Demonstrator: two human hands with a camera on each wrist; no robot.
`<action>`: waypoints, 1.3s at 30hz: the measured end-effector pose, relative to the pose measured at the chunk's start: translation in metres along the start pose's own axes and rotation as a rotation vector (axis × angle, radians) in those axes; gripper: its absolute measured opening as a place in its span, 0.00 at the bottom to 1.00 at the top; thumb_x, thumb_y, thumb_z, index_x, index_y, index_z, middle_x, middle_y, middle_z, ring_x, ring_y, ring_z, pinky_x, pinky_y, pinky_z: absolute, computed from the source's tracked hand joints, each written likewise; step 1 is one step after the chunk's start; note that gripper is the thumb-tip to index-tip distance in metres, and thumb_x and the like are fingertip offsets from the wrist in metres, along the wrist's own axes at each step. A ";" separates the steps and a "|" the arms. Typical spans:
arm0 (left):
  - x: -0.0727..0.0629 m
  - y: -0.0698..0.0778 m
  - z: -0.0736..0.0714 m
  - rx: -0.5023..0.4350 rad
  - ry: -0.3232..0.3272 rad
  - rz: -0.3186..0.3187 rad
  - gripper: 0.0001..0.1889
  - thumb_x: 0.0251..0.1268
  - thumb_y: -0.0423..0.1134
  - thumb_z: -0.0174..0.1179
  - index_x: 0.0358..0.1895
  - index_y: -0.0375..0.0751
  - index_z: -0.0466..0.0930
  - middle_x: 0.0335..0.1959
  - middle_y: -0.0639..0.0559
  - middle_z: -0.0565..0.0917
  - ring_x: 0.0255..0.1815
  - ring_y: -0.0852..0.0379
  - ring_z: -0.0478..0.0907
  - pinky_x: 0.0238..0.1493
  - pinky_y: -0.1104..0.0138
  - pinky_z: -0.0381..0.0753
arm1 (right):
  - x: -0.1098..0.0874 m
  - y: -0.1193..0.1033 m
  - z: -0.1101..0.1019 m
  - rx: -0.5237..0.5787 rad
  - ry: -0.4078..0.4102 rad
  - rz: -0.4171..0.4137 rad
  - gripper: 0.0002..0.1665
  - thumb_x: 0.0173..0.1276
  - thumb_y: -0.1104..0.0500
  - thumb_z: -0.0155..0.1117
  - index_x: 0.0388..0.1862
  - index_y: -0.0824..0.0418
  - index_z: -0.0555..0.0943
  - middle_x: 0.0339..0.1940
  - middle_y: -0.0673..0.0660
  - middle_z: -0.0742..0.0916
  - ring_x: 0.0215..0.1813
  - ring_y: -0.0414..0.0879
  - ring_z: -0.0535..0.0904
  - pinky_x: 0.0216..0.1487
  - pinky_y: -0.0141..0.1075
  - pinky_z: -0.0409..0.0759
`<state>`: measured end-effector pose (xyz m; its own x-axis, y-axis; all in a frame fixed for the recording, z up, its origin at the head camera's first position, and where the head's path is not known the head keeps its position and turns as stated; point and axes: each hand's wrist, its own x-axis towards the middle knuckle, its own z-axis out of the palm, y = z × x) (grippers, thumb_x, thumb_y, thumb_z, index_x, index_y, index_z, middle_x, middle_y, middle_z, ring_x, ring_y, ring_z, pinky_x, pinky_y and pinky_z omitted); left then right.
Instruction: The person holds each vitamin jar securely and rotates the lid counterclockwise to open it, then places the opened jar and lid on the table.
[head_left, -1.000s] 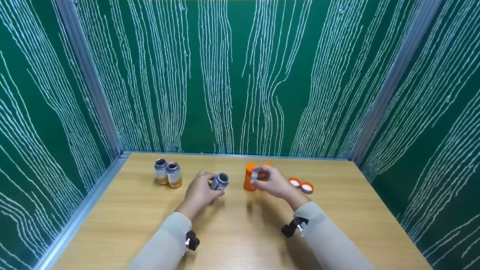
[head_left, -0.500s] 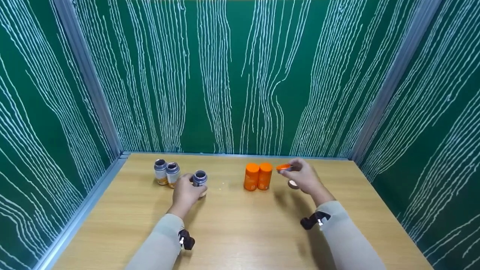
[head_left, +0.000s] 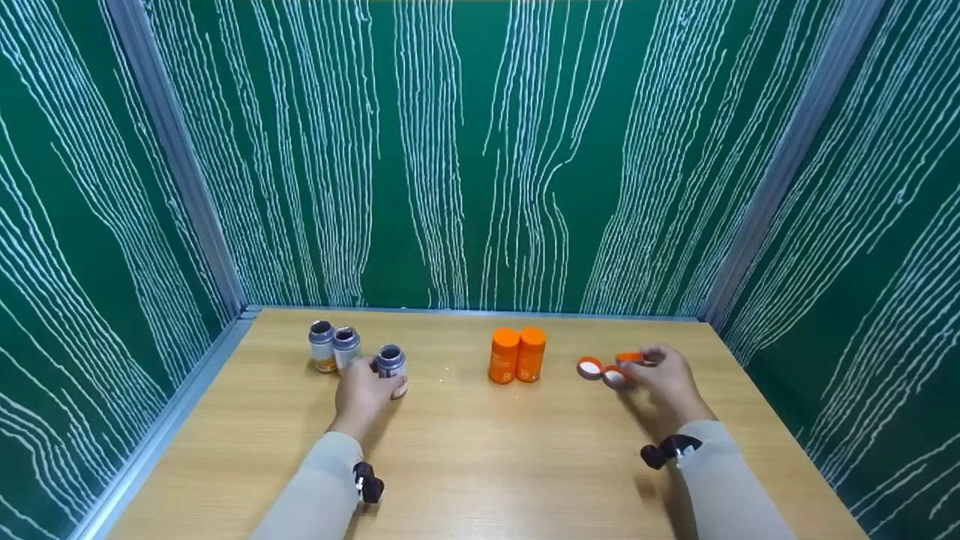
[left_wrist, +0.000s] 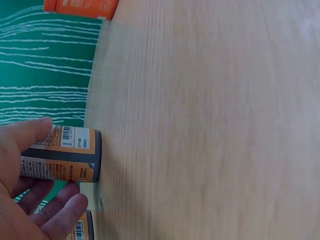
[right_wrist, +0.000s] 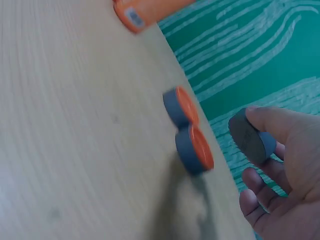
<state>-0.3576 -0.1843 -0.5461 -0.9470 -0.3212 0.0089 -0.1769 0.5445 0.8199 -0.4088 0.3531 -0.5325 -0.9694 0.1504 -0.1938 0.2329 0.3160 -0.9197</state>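
My left hand (head_left: 360, 399) grips a small cylindrical bottle (head_left: 392, 364) with a grey neck and a white, grey and orange label; my thumb lies along one side and my fingers come round the other. I keep it upright, I would say, because its mouth is uncovered and anything inside could tip out. I cannot tell whether its base touches the pale wood-grain table (head_left: 465, 457). Two matching open bottles, the outer one (head_left: 322, 348) and the inner one (head_left: 346, 340), stand upright side by side to the left of my hand, and mine is near them, probably so that the three make one row. My right hand (head_left: 670, 381) pinches a round, shallow cap (right_wrist: 246, 140), dark grey outside and orange within, between thumb and fingertips at its edge; that grip likely leaves the hollow free. Its flat grey face is turned down, tilted, above the table and near two similar caps, a farther-left one (head_left: 589, 367) and a nearer one (head_left: 613, 377). Those two lie touching, hollows up, perhaps so their rims stay off the wood. In the middle, between my hands, two plain orange cylinders, the left one (head_left: 504, 358) and the right one (head_left: 532, 355), stand upright and close together, well apart from either hand, a spacing that seems to keep bottles and caps separate.
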 end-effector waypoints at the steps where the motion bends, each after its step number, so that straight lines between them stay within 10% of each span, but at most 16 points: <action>1: 0.000 0.000 -0.001 0.002 -0.001 -0.003 0.31 0.70 0.44 0.82 0.69 0.32 0.84 0.68 0.34 0.89 0.65 0.39 0.88 0.73 0.42 0.87 | -0.001 0.003 -0.003 -0.009 -0.002 -0.001 0.41 0.80 0.52 0.78 0.83 0.61 0.70 0.84 0.68 0.74 0.78 0.64 0.70 0.90 0.63 0.66; 25: 0.005 0.000 -0.006 0.053 0.009 -0.066 0.23 0.69 0.46 0.82 0.59 0.38 0.89 0.57 0.40 0.94 0.56 0.45 0.89 0.72 0.44 0.87 | 0.008 0.024 -0.005 -0.374 -0.045 0.051 0.47 0.76 0.64 0.80 0.87 0.69 0.68 0.85 0.76 0.73 0.76 0.70 0.76 0.85 0.64 0.74; 32: 0.003 0.002 -0.007 0.060 0.028 -0.042 0.28 0.72 0.42 0.80 0.68 0.32 0.84 0.67 0.33 0.90 0.67 0.38 0.89 0.74 0.42 0.86 | 0.011 0.018 -0.006 -0.386 -0.057 0.050 0.52 0.73 0.62 0.82 0.89 0.66 0.66 0.86 0.76 0.72 0.77 0.71 0.75 0.87 0.66 0.70; 39: -0.001 0.008 -0.003 0.023 0.063 0.006 0.53 0.68 0.43 0.84 0.89 0.36 0.61 0.89 0.32 0.68 0.88 0.31 0.69 0.87 0.39 0.70 | 0.009 0.003 -0.001 -0.424 -0.101 0.005 0.53 0.75 0.55 0.82 0.91 0.61 0.65 0.88 0.75 0.70 0.78 0.71 0.73 0.86 0.72 0.68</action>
<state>-0.3576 -0.1820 -0.5373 -0.9294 -0.3656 0.0503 -0.1780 0.5637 0.8066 -0.4163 0.3569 -0.5368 -0.9660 0.0665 -0.2497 0.2277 0.6758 -0.7010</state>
